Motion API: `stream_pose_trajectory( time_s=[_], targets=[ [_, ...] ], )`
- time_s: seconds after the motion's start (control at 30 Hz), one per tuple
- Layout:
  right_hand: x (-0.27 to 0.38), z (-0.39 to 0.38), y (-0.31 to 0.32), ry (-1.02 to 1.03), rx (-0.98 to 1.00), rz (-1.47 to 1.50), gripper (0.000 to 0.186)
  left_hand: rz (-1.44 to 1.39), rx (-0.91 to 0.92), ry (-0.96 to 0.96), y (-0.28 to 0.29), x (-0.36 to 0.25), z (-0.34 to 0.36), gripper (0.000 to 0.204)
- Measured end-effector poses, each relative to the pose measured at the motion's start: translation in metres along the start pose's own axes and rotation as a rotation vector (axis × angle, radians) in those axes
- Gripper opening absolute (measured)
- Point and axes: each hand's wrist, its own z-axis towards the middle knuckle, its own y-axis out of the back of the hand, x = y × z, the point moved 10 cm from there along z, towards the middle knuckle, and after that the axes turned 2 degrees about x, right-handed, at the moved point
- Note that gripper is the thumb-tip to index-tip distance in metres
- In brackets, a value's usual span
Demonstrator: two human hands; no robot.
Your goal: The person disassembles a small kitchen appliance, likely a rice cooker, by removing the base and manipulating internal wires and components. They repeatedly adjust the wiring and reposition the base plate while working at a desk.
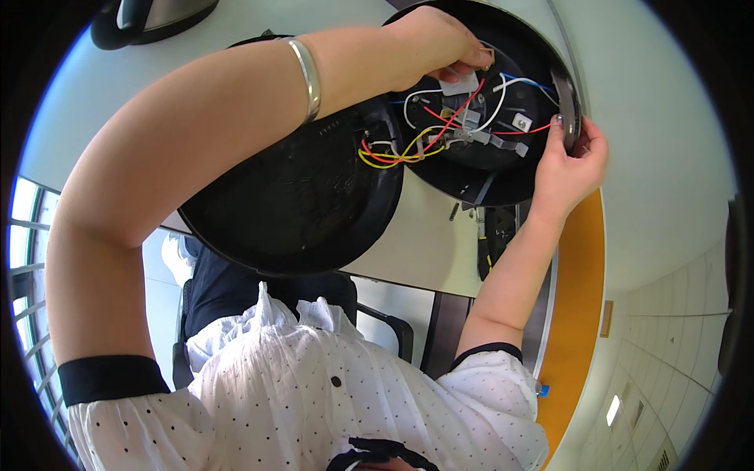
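Observation:
Two round black appliance shells lie side by side, the left one (290, 196) and the open right one (471, 177), joined by red, yellow and white wires (400, 157). Inside the right shell sit metal brackets and a grey terminal part (471, 125). My left hand (440, 43) reaches over its far side, fingers pinched at a small tan-edged piece that they mostly hide. A white flat plate (459, 83) is just below those fingers. My right hand (573, 161) is closed round the right shell's rim at a dark curved handle piece (565, 102), its thumb near a red wire's end.
On the table (424, 228), below the right shell, lie a yellow-and-black tool (484, 251) and small metal bits. A kettle-like appliance (153, 20) stands at the far left. An orange panel edge (581, 282) runs along the right, and a chair armrest (400, 334) is near my lap.

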Motion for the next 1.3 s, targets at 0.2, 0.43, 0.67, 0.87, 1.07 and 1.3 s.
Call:
stream_pose_trajectory(
  time_s=[0.2,0.43,0.67,0.87,1.07,1.3],
  targets=[
    [0.001,-0.003,0.002,0.002,0.016,-0.003,0.032,-0.095,0.158,0.144,-0.02,0.005,-0.022,0.012],
    [0.006,-0.004,-0.002,-0.006,0.025,0.015,0.032,-0.047,0.092,0.137,-0.016,-0.002,-0.033,0.015],
    [0.012,-0.004,0.002,0.039,0.024,-0.042,0.033,0.039,0.094,0.152,-0.014,0.0,-0.029,0.026],
    [0.02,-0.003,0.0,0.143,0.005,-0.094,0.036,0.262,-0.011,0.016,0.002,-0.011,-0.025,0.034],
    [0.025,-0.001,0.004,0.169,-0.013,-0.053,0.043,0.861,-0.134,-0.805,-0.031,-0.112,-0.074,0.033],
    [0.028,0.0,0.011,0.199,-0.014,-0.059,0.049,1.283,-0.054,-1.639,-0.113,-0.134,-0.113,0.027]
  ],
)
